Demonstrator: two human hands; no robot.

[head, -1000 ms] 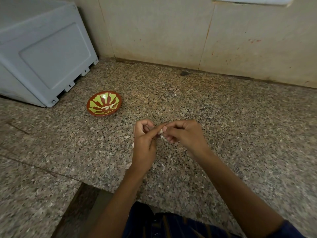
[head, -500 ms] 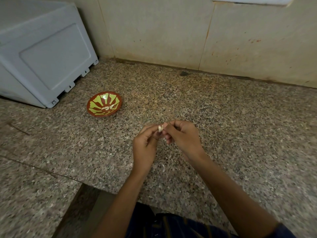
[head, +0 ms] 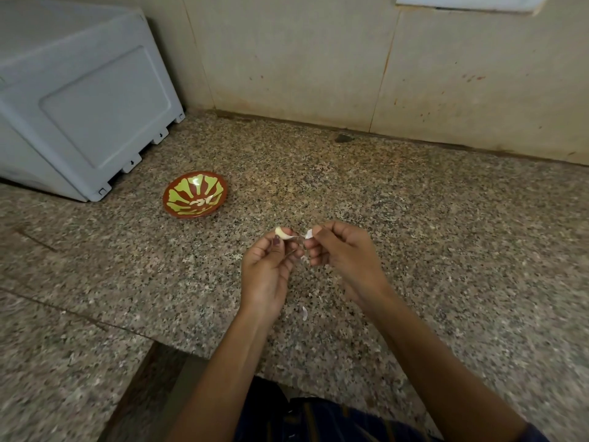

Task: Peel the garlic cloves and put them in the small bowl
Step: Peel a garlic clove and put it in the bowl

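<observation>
My left hand pinches a pale garlic clove between thumb and fingertips, above the granite counter. Just to its right, my right hand pinches a small white strip of garlic skin, pulled a little away from the clove. The small bowl, red-brown with a green petal pattern, stands on the counter up and to the left of my hands. A few peeled cloves lie in its middle.
A grey plastic crate lies tipped on the counter at the far left, close behind the bowl. Bits of garlic skin lie on the speckled granite counter under my hands. A tiled wall closes the back. The counter's front edge steps in at lower left.
My hands were pressed together around the clove; now they have drawn apart, the left holding the bared clove and the right pulling off a strip of skin.
</observation>
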